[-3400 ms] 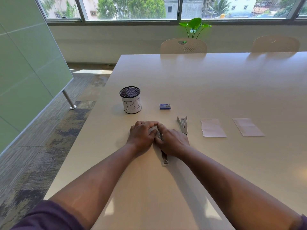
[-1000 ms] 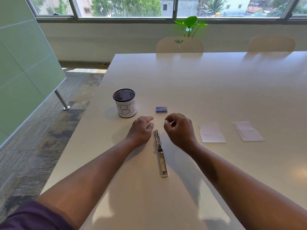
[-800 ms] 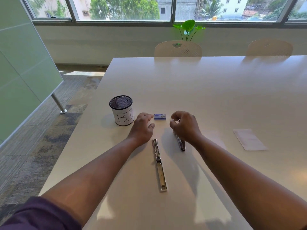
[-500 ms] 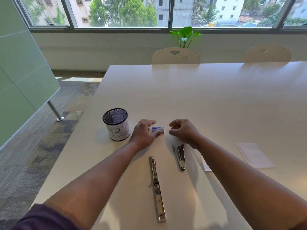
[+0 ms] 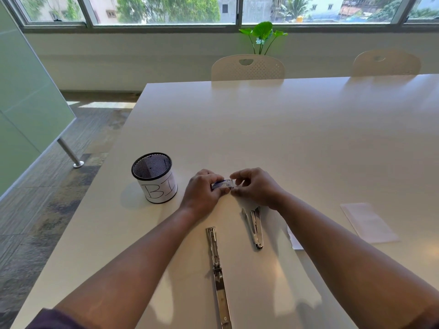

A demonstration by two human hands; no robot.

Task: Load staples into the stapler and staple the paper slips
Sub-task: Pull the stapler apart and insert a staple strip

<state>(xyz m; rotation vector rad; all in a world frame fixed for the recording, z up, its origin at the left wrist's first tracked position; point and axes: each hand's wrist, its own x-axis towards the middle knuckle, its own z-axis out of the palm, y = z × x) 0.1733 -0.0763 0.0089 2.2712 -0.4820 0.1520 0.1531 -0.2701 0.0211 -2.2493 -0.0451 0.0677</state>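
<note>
Half a second before, the small blue staple box lay on the table between the fingertips; now both hands had lifted it, the left hand gripping one end and the right hand pinching the other, perhaps at its flap. Two metal stapler parts lay nearer: the long one, the short one. Two paper slips showed, one clear, one mostly hidden. One mesh cup stood left.
</note>
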